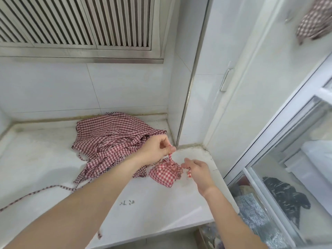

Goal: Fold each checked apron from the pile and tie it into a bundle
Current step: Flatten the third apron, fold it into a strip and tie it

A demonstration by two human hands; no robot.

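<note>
A small red-and-white checked apron bundle [164, 174] lies on the white counter [152, 203]. My left hand [158, 148] pinches one apron strap and holds it taut above the bundle. My right hand [196, 170] pinches the other strap end just right of the bundle. Behind them, a loose pile of dark-red checked aprons [111, 141] spreads towards the tiled wall, with a long strap [36, 192] trailing to the left edge.
A white wall column [188, 87] and a cabinet door with a metal handle [225, 79] stand right of the counter. A glass-fronted unit [296, 168] sits at lower right. Another checked cloth [316, 20] hangs blurred at top right. A slatted metal vent [80, 22] is above.
</note>
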